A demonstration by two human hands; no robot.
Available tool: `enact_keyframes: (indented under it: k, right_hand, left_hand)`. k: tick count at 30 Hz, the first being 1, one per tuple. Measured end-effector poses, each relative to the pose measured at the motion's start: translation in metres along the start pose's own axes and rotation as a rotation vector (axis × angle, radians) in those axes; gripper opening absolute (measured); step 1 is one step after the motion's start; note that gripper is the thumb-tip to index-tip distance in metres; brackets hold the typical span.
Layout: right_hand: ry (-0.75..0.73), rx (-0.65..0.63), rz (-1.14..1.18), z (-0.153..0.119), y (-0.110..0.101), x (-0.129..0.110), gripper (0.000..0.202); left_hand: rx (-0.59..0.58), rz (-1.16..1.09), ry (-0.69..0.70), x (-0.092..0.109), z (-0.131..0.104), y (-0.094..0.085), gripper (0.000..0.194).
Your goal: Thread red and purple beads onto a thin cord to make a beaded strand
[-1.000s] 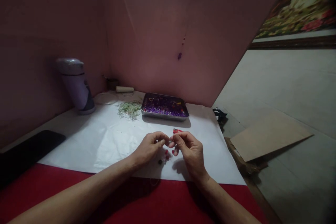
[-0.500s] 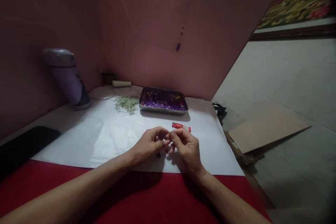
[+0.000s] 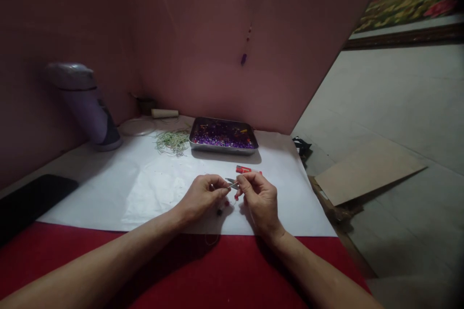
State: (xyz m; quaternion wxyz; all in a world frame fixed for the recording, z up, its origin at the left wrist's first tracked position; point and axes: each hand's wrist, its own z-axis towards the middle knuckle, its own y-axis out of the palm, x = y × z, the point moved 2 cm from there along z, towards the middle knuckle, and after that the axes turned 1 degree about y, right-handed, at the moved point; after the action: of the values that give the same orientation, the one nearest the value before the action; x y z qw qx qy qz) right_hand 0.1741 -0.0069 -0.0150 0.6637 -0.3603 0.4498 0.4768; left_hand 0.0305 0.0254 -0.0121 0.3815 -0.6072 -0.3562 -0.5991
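Beads (image 3: 221,139), mostly purple, lie in a metal tray (image 3: 223,149); both hands (image 3: 203,196) (image 3: 261,198) pinch a thin pale strand (image 3: 234,184).

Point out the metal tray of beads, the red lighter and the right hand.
Metal tray (image 3: 223,149): head view, on its near outer wall.
Red lighter (image 3: 247,170): head view, on its red body.
Right hand (image 3: 261,199): head view, on the middle of the hand.

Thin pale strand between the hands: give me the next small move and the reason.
I'd probably draw the strand gently tighter: the left hand and right hand appear to pinch it from either side, while red beads show close below.
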Motion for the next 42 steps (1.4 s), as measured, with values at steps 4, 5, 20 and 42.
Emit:
enact_keyframes:
  k: [4,5,20,42]
  right_hand:
    - [0.020,-0.009,0.003,0.0013,-0.0002,0.0028,0.017]
    - [0.033,-0.010,0.004,0.0015,-0.0002,0.0033,0.017]
    - [0.128,-0.020,0.042,0.0026,-0.0009,0.0082,0.021]
    - [0.127,0.119,0.035,0.0065,-0.0053,0.0050,0.027]
  left_hand:
    - [0.067,0.064,0.008,0.0035,-0.0003,-0.0008,0.010]
    - [0.080,0.056,-0.013,0.0036,-0.0001,-0.0010,0.010]
    - [0.099,0.098,-0.013,0.0035,0.0033,-0.0030,0.008]
    - [0.033,0.317,0.056,0.0038,0.0054,-0.0071,0.013]
